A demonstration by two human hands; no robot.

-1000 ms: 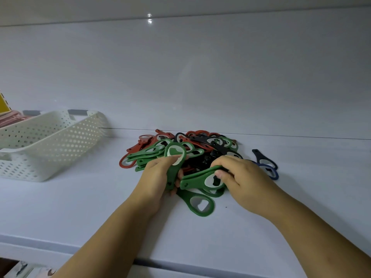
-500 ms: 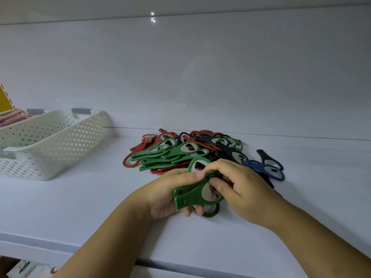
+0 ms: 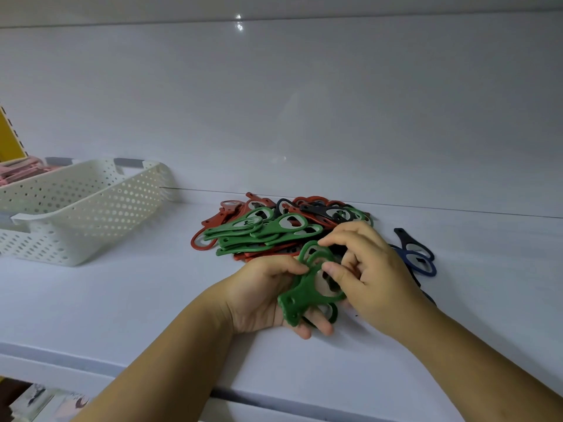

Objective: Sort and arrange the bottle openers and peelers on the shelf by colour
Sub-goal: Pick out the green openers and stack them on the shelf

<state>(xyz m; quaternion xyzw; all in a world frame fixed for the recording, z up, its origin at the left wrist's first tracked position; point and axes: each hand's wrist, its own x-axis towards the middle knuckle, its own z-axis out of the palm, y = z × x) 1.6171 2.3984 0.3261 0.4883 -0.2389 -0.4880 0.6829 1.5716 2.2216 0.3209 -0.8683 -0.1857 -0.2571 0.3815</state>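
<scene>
**A:** Where is the stack of green bottle openers?

**B:** Just in front of the heap of mixed openers, on the person's side of it. The person's left hand holds it off the shelf. That hand's fingers curl underneath the stack and the thumb closes over the handle ends.

**A:** And the right hand?

**B:** It is also in front of the heap, toward its right end. The thumb and forefinger pinch the ring ends of the same green stack, and the other fingers are loosely bent behind them.

**A:** How many openers are in the stack?

**B:** That is hard to count. The rings overlap and the hands cover part of them, so perhaps three or four.

**A:** What does the heap itself look like?

**B:** Green openers lie fanned across its near left side. Red ones sit under and behind those, and black ones lie along the back, close to the rear wall.

**A:** Is anything else nearby?

**B:** Some blue openers lie just right of the heap, partly hidden by the right hand. A white perforated basket stands well to the left of the heap. It holds pink items that are too blurred to identify.
</scene>
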